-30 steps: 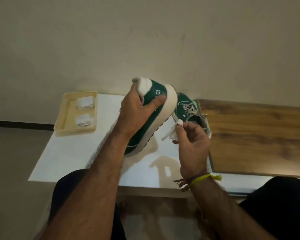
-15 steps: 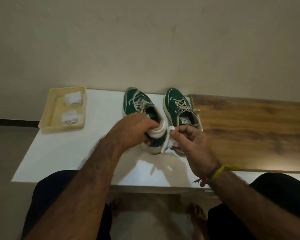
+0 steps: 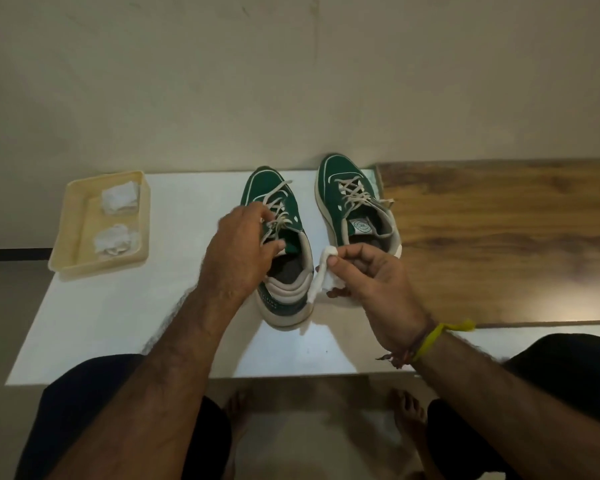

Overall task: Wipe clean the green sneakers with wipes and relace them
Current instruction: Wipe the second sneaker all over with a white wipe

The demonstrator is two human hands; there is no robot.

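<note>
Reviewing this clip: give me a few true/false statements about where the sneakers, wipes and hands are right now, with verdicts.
1. Both green sneakers stand upright on the white table. True: left sneaker, right sneaker.
2. The right hand holds a white wipe. True.
3. The left hand is lifting a sneaker off the table. False: it rests on the left sneaker, fingers at the laces.
4. The yellow tray is empty. False: two crumpled wipes lie in it.
5. The laces have been removed from both sneakers. False: both are laced.
</note>
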